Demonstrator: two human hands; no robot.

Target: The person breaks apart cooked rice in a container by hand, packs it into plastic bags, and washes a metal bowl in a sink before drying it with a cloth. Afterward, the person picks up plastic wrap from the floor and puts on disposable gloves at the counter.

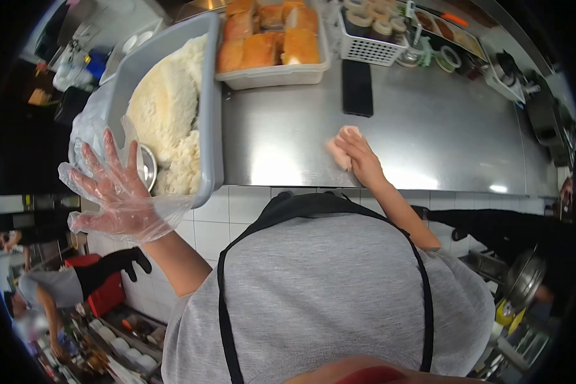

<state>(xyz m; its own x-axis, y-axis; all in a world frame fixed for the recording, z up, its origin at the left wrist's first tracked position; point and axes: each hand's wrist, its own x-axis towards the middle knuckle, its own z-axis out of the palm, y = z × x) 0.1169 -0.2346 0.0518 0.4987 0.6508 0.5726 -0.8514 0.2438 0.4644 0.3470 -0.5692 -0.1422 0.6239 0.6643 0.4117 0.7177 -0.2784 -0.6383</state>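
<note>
My left hand (118, 198) wears a loose, clear plastic glove, with its fingers spread and nothing in them. It is beside the near end of a large grey tub (212, 128) holding a pale, crumbly heap that looks like rice or crumbs (163, 102). A round metal bowl or scoop (148, 168) shows partly in the heap, next to my left fingers. My bare right hand (363, 160) presses a pale pink cloth (341, 153) against the steel counter (275, 134), near its front edge. A black phone (357, 88) lies just beyond it.
Behind the counter's left part stands a plastic container (275, 78) of browned bread-like blocks (259, 50). Beside it is a white basket (371, 51) of jars. Food trays (451, 32) line the back right. A co-worker (64, 291) stands at the lower left, another dark-clothed person (505, 224) at right.
</note>
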